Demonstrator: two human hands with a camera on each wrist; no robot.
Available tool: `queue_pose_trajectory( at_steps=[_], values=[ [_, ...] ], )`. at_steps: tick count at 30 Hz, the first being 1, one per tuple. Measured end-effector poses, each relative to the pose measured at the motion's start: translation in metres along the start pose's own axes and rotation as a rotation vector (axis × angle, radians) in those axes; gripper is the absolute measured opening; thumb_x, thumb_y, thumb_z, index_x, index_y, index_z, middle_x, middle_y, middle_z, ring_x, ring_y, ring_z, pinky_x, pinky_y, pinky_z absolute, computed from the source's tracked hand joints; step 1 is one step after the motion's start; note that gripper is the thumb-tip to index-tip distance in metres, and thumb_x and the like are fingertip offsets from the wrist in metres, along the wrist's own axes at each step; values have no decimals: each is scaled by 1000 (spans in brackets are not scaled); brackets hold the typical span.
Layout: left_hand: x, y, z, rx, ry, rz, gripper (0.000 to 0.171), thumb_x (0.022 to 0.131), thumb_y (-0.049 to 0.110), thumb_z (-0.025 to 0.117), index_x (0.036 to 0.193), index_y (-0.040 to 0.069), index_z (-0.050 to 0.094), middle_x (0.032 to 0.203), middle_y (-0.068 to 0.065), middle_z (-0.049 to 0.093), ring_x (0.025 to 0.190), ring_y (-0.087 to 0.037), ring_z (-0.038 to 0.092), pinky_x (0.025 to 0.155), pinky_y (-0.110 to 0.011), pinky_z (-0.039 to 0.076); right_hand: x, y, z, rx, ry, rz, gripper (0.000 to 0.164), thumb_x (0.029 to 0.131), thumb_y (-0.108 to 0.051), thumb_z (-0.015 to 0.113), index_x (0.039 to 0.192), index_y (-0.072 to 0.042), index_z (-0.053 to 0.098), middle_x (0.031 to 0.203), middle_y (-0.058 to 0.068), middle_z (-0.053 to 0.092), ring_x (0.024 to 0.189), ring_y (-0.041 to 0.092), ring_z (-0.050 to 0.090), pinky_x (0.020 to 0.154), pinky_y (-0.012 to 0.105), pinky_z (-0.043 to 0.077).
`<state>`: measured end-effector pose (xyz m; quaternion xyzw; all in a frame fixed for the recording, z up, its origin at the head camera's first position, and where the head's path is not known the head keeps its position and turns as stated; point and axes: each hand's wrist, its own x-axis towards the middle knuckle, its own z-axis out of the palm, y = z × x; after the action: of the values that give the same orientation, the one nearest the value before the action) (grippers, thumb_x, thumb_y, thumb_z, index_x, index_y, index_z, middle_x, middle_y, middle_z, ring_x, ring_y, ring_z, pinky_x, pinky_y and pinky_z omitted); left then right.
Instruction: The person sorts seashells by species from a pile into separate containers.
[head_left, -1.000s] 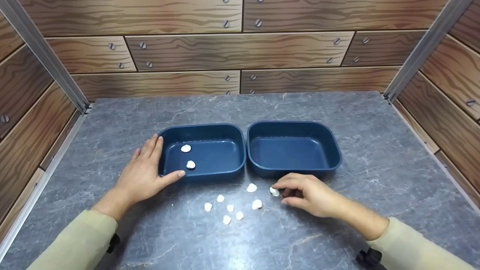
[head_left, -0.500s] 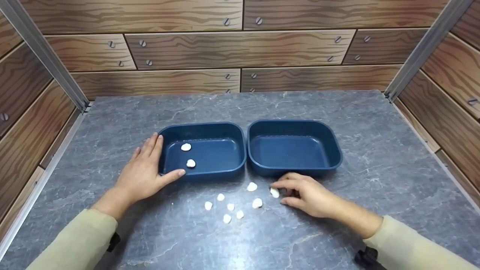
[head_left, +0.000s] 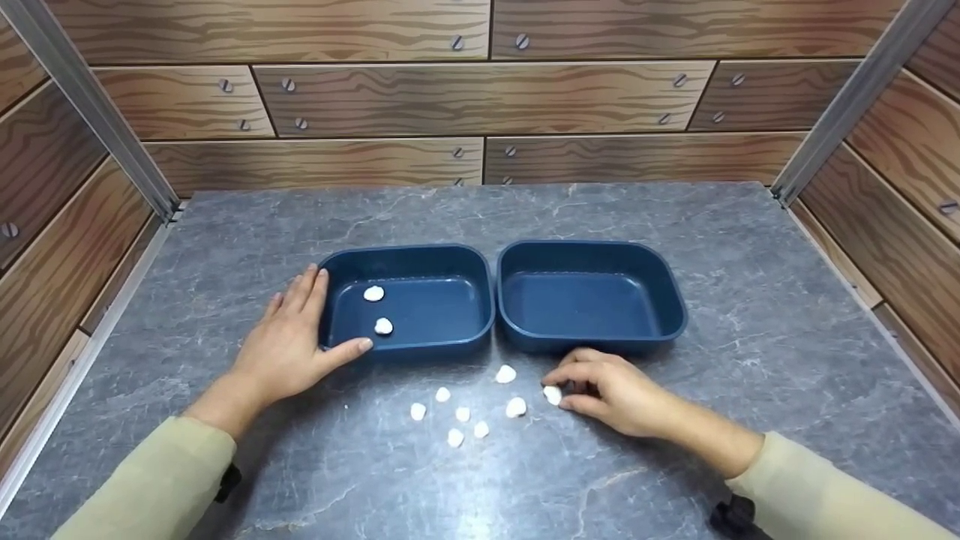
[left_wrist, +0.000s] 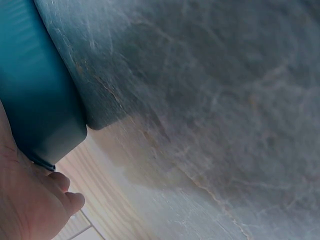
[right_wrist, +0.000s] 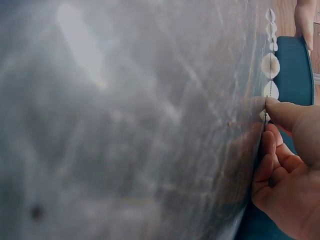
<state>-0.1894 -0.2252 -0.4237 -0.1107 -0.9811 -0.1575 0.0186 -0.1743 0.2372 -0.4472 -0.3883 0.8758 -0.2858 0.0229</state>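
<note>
The near edge of the right blue plastic box ran at 12 o'clock from the right hand; whether the knuckles met it could not be told. Toward 3 o'clock the tabletop stretched to the side wall. Thumb and index finger pinched one white shell, with seven loose shells scattered between its 8 and 10 o'clock. The left hand held nothing, fingers straight along the 9 o'clock wall of the left blue plastic box, thumb on its near rim; two shells lay inside.

Half a second before, only the index finger touched that shell; it had since slid slightly toward 6 o'clock against the thumb.

The surface was grey, marble-veined; wood-print panels rose behind, between metal posts.
</note>
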Motion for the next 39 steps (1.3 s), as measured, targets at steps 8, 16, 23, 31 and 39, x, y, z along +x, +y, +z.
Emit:
queue_pose_trajectory(
  at_steps=[8, 16, 23, 31, 39],
  values=[
    [0, 1, 1, 3, -3, -3, 121, 93, 81, 56, 168, -2, 11, 175, -23, 10, 161, -43, 13, 128, -63, 13, -1, -1, 0, -8, -11, -1, 25, 97, -15, 79, 122, -19, 78, 115, -4, 70, 102, 15, 66, 88, 39, 55],
    [-1, 1, 2, 6, 2, 0, 121, 93, 81, 56, 168, -3, 11, 175, -23, 10, 160, -44, 14, 128, -63, 14, -1, 0, 1, -11, -23, 7, 23, 97, -20, 80, 120, -21, 78, 114, -6, 70, 103, 14, 65, 91, 40, 56],
    [0, 1, 2, 8, 12, 10, 121, 93, 80, 56, 168, -3, 12, 175, -24, 11, 160, -44, 15, 127, -63, 14, -2, 0, 1, 13, -5, -17, 20, 98, -24, 79, 117, -21, 78, 112, -7, 70, 100, 13, 65, 87, 37, 55],
    [0, 1, 2, 5, 12, 14, 123, 92, 85, 53, 168, -4, 13, 175, -25, 12, 160, -44, 15, 127, -64, 15, -3, -1, -3, 74, 27, -104, 19, 98, -19, 79, 117, -19, 77, 107, -6, 71, 89, 17, 65, 77, 33, 54],
    [1, 0, 0, 14, 1, 1, 125, 90, 88, 50, 168, -3, 12, 175, -24, 11, 160, -43, 14, 127, -63, 13, 2, -7, -8, 140, 26, -157, 19, 99, -14, 78, 118, -15, 75, 102, -4, 70, 85, 16, 66, 73, 32, 57]
  ],
)
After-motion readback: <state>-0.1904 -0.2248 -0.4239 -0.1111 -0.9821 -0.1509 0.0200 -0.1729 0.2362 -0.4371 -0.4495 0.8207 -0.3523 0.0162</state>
